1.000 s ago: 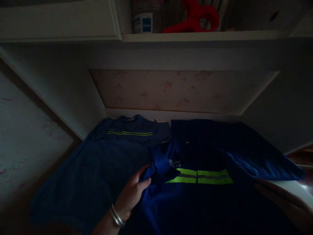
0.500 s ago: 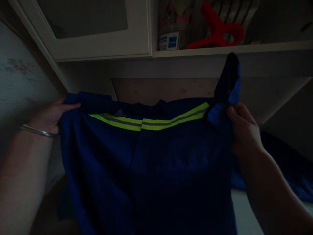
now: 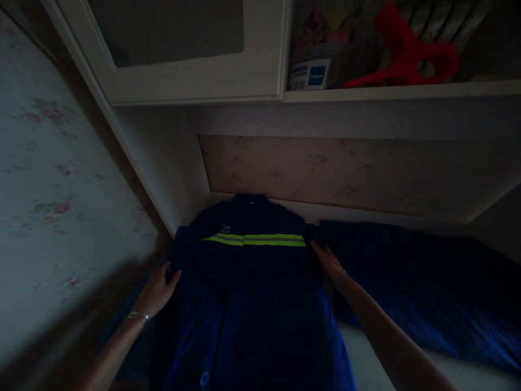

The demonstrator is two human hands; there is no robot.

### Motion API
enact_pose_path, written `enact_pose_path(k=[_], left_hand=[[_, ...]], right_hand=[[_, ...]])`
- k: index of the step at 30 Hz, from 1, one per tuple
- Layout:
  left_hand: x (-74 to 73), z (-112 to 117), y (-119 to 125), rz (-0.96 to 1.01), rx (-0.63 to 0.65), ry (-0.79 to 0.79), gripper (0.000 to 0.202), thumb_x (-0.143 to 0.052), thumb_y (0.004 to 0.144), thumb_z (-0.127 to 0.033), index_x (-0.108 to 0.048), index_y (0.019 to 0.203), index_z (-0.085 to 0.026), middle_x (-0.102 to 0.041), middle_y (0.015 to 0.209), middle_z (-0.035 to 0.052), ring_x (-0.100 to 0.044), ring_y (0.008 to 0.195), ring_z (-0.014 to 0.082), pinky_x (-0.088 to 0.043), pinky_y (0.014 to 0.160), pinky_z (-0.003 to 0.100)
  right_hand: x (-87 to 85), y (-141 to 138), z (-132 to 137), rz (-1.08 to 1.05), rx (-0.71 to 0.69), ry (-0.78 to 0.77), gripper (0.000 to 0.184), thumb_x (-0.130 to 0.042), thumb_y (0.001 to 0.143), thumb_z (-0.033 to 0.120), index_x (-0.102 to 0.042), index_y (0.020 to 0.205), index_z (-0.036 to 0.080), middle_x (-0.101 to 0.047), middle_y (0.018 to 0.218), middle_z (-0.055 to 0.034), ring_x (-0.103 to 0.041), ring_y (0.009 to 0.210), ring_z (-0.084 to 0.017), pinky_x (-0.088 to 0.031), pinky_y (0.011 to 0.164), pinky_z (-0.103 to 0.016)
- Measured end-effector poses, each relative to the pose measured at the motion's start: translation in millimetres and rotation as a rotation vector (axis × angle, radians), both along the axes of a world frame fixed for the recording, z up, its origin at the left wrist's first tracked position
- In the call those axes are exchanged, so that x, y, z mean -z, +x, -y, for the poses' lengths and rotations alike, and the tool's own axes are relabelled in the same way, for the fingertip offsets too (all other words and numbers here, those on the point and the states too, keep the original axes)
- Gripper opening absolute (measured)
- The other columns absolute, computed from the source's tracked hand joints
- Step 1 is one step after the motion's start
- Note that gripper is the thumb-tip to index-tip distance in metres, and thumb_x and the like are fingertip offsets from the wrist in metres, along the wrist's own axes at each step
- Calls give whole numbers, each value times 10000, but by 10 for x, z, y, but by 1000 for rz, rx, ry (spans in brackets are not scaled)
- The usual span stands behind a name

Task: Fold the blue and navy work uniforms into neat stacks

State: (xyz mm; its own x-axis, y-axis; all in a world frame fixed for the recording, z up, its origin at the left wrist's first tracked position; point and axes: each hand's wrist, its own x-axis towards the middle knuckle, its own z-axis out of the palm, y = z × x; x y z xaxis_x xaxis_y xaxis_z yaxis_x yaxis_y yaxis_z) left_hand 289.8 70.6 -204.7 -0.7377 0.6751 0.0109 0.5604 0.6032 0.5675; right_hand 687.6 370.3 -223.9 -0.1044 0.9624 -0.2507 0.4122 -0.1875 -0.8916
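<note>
A dark blue work shirt (image 3: pixel 252 304) with a yellow-green reflective stripe (image 3: pixel 254 239) across the chest lies flat on the surface, collar toward the back wall. My left hand (image 3: pixel 157 290), with a bangle on the wrist, rests on the shirt's left shoulder, fingers bent around the cloth. My right hand (image 3: pixel 329 263) is at the shirt's right shoulder, its fingers on the fabric edge. The light is very dim and the fingertips are hard to make out.
More dark blue clothing (image 3: pixel 407 282) lies to the right on the white surface (image 3: pixel 366 364). A white cabinet door (image 3: pixel 183 81) and a shelf (image 3: pixel 399 91) hang overhead, with a red clip (image 3: pixel 407 51) and a labelled jar (image 3: pixel 311 73). Flowered wallpaper (image 3: pixel 49 201) closes off the left.
Half a second ago I held the shirt up in the air by both shoulders. Now it lies spread on the surface on the left, with my hands still at its shoulders.
</note>
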Motion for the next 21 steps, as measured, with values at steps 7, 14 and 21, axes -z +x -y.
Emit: enact_pose_path(k=[7,14,21], left_hand=[[33,655,510,554,-185,0,467,-692,625,-579,-669,944,-238,-735,1085,103,-630,1126,361,-504,940,446],[-70,656,887,891,-139,91,431,-747,641,-533,-702,927,-214,-756,1003,70,-675,1011,295,-515,914,379],[136,713,942,825,-428,316,474,-697,701,-566,-640,1041,-240,-706,1066,16,-638,1061,256,-531,847,340]], right_hand=[[-31,-133,-157,88,-11,210,611,-709,687,330,-567,1266,192,-670,1167,-126,-588,1132,-341,-434,992,-468],[-164,151,32,-113,177,-22,560,-556,825,392,-436,1347,227,-636,1237,-131,-665,994,-259,-572,789,-394],[-77,898,1463,-353,-56,-454,730,-770,695,483,-472,1342,322,-667,1224,-97,-668,1037,-303,-584,794,-438]])
